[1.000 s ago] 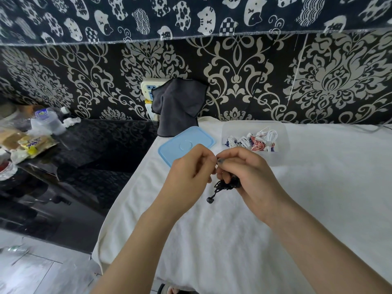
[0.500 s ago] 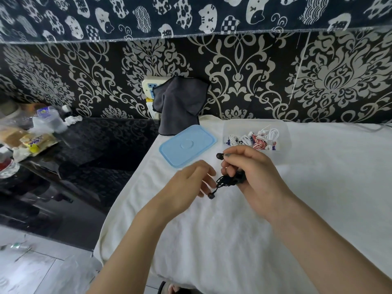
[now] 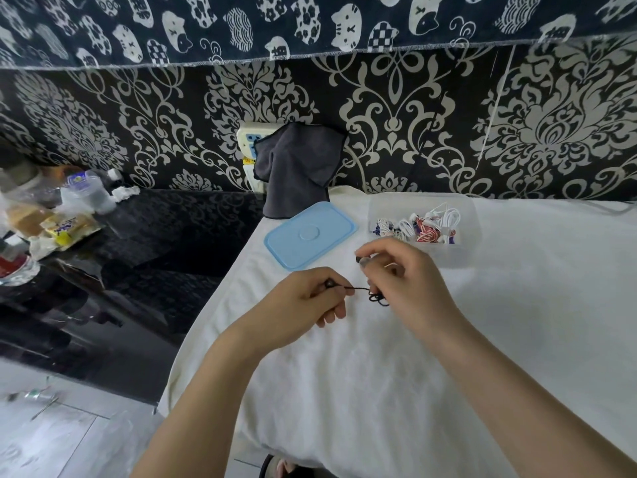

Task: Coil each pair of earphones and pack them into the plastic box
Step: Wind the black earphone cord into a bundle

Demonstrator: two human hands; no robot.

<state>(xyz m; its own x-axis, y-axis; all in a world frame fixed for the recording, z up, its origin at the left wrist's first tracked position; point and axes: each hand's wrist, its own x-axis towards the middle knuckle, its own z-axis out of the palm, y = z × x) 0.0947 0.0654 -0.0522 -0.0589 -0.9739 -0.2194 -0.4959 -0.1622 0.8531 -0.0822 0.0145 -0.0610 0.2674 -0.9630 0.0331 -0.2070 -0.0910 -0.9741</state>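
Winding the black earphones (image 3: 374, 295) is the job right now, and both hands are busy with them above the white table (image 3: 517, 339). The left hand (image 3: 303, 300) is closed, pinching one little earbud and pulling a short bit of cord tight. The right hand (image 3: 401, 277) is curled, with the small bundle of black cord held at its fingers and another dark bit pinched up at the fingertips. To do this well, I think the left hand should feed the cord slowly and keep it a little tight, so each loop lands next to the last one and no knots form. The right hand should hold the bundle firmly, or the loops may spring open. The clear plastic box (image 3: 468, 232) sits just behind the hands with white and red earphones already inside, and its blue lid (image 3: 310, 234) lies beside it on the left, so the box is ready for this pair
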